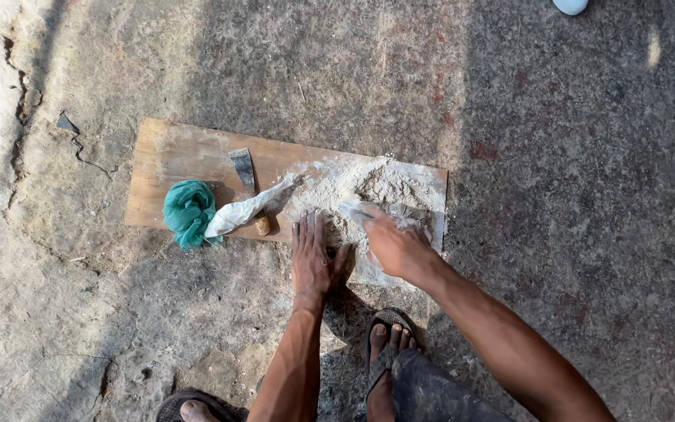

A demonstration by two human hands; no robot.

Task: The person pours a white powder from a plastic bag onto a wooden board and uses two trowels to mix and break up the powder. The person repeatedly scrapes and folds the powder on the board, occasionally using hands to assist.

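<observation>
The left hand (pixel 313 262) lies flat, fingers spread, on the wooden board (pixel 181 156); the right hand (pixel 394 244) grips a putty knife (pixel 355 209) in white powder (pixel 376 184). A green cloth (pixel 189 211) lies left of both.

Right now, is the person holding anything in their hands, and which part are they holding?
The right hand grips a powder-coated scraper by its handle end. The left hand holds nothing, resting flat on the board.

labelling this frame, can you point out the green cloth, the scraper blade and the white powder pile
green cloth (pixel 189 211), head view, middle of the bunched fabric
scraper blade (pixel 242 167), head view, flat metal part lying on the board
white powder pile (pixel 376 181), head view, top of the heap, clear of the hands
</observation>
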